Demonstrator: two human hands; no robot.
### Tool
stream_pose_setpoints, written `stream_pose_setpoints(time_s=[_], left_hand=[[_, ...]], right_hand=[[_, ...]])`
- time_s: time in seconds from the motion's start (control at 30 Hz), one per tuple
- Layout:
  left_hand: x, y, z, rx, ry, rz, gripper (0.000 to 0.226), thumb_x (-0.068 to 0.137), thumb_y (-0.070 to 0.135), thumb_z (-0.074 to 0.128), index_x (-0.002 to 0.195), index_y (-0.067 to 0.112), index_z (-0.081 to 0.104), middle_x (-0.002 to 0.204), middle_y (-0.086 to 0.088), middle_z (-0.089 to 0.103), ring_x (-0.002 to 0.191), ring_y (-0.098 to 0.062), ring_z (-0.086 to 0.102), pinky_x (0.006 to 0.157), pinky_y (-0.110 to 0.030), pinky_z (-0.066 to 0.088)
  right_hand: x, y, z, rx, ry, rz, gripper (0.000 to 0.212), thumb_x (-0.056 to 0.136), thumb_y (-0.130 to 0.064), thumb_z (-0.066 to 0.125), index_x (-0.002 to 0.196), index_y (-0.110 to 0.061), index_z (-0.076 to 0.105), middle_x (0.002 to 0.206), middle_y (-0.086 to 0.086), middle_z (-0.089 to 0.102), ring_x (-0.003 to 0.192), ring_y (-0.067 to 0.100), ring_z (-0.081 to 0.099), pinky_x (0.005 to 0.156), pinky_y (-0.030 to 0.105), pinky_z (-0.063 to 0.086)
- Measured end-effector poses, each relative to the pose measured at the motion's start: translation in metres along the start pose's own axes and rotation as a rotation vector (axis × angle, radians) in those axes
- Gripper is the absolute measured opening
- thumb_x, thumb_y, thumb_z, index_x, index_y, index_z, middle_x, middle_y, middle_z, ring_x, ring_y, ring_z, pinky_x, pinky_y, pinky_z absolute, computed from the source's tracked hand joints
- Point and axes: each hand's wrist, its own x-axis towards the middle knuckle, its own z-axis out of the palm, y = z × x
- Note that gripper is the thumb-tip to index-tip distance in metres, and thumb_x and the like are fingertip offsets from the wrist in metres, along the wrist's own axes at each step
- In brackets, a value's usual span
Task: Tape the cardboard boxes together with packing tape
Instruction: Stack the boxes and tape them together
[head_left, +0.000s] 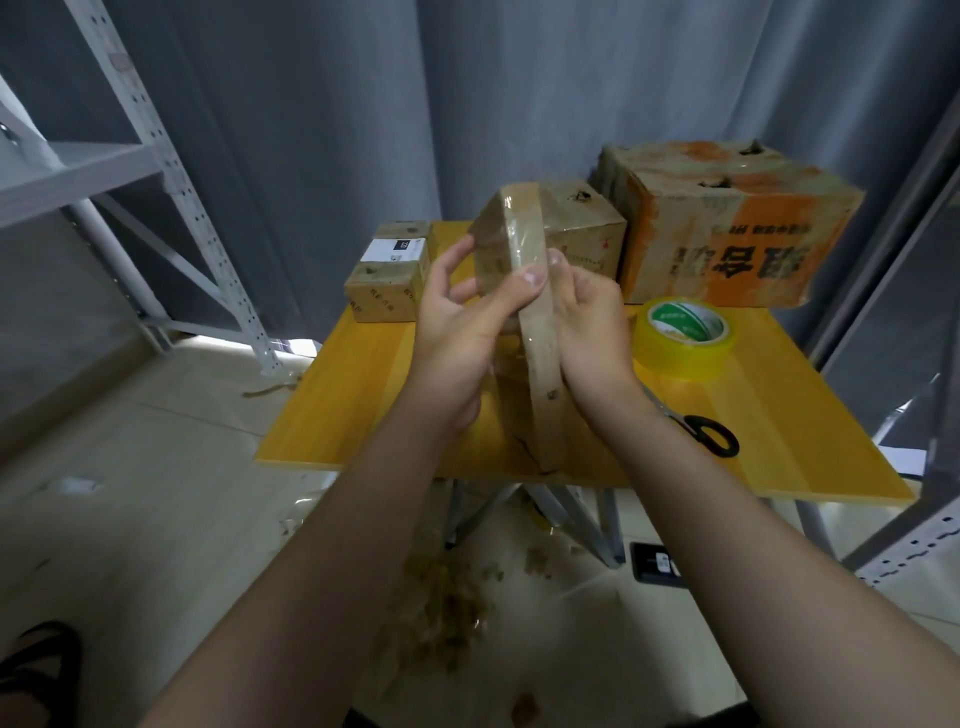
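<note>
At frame centre a flat box (537, 332) stands on end, its lower corner on the near edge of the yellow table (363, 395), with its taped narrow side facing the camera. The left hand (467, 322) grips it from the left, thumb pressed across the tape. The right hand (592, 332) clasps the right side, fingers curled round it. Right of the hands lie a tape roll (685, 338) and black-handled scissors (711, 434). Behind stand a mid box (587, 228), a big orange-printed box (727, 223) and, further left, a small box (387, 275). Cardboard scraps (447, 597) litter the floor below.
</note>
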Motion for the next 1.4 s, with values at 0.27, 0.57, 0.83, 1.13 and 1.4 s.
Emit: stream_pose_setpoints(time_s=[0.27, 0.57, 0.83, 1.13, 1.4], left_hand=[[-0.001, 0.000, -0.010, -0.172, -0.026, -0.051, 0.082, 0.082, 0.036, 0.081, 0.150, 0.011, 0.044, 0.131, -0.017, 0.068, 0.115, -0.035, 0.071, 0.080, -0.063, 0.060], [-0.011, -0.012, 0.013, 0.222, -0.156, 0.090, 0.042, 0.107, 0.038, 0.045, 0.141, 0.013, 0.039, 0.107, 0.006, 0.068, 0.087, 0.004, 0.071, 0.068, -0.015, 0.055], [-0.020, -0.019, 0.024, 0.204, -0.227, 0.186, 0.024, 0.104, 0.025, 0.057, 0.122, 0.031, 0.044, 0.116, 0.011, 0.065, 0.103, 0.008, 0.067, 0.083, -0.013, 0.053], [-0.020, -0.019, 0.011, 0.076, -0.340, 0.032, 0.063, 0.081, 0.001, 0.072, 0.123, 0.043, 0.050, 0.115, 0.001, 0.074, 0.108, -0.023, 0.073, 0.082, -0.034, 0.062], [-0.016, -0.020, 0.004, -0.017, -0.350, -0.051, 0.065, 0.076, -0.001, 0.068, 0.119, 0.045, 0.053, 0.105, 0.003, 0.079, 0.101, -0.026, 0.076, 0.075, -0.035, 0.063]], right_hand=[[0.007, -0.007, -0.009, -0.050, -0.317, 0.229, 0.069, 0.097, -0.074, 0.023, 0.124, -0.027, 0.065, 0.121, 0.000, 0.070, 0.112, 0.020, 0.066, 0.103, 0.052, 0.051], [0.001, -0.002, -0.004, -0.093, -0.120, 0.216, 0.066, 0.095, -0.078, 0.024, 0.135, -0.027, 0.038, 0.143, 0.006, 0.047, 0.134, 0.028, 0.045, 0.108, 0.047, 0.038], [0.001, 0.010, -0.017, -0.259, 0.119, 0.007, 0.054, 0.100, -0.072, 0.030, 0.121, -0.023, 0.032, 0.122, 0.010, 0.063, 0.104, 0.031, 0.062, 0.085, 0.047, 0.050], [0.015, 0.028, -0.039, -0.177, 0.295, -0.104, 0.035, 0.106, -0.054, 0.045, 0.098, -0.021, 0.050, 0.073, -0.012, 0.050, 0.066, -0.007, 0.053, 0.057, 0.018, 0.037], [0.019, 0.031, -0.044, 0.004, 0.278, 0.013, 0.044, 0.110, -0.043, 0.046, 0.072, -0.021, 0.047, 0.066, -0.006, 0.049, 0.055, -0.002, 0.045, 0.054, 0.018, 0.034]])
